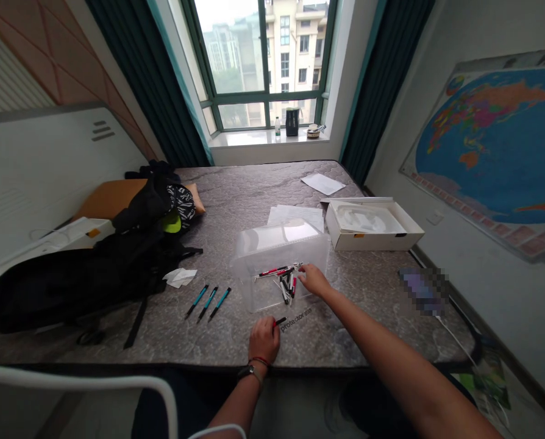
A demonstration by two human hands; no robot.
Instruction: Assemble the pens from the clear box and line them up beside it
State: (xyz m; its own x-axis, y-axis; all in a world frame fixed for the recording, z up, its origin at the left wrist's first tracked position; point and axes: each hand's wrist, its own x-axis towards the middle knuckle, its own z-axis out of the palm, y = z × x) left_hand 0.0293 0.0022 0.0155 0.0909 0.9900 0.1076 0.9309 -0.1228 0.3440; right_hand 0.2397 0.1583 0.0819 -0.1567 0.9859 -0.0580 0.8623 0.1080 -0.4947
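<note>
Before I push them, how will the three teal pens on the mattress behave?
They will probably roll if pushed sideways, because the teal pens look slim and round and lie loose. They are likely light and stiff. The quilted mattress may slow them a little, but I cannot tell how much.

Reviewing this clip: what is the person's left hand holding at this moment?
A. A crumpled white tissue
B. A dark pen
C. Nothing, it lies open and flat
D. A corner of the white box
B: a dark pen pokes out of the closed left hand, which rests on the mattress near the clear plastic bin.
</note>
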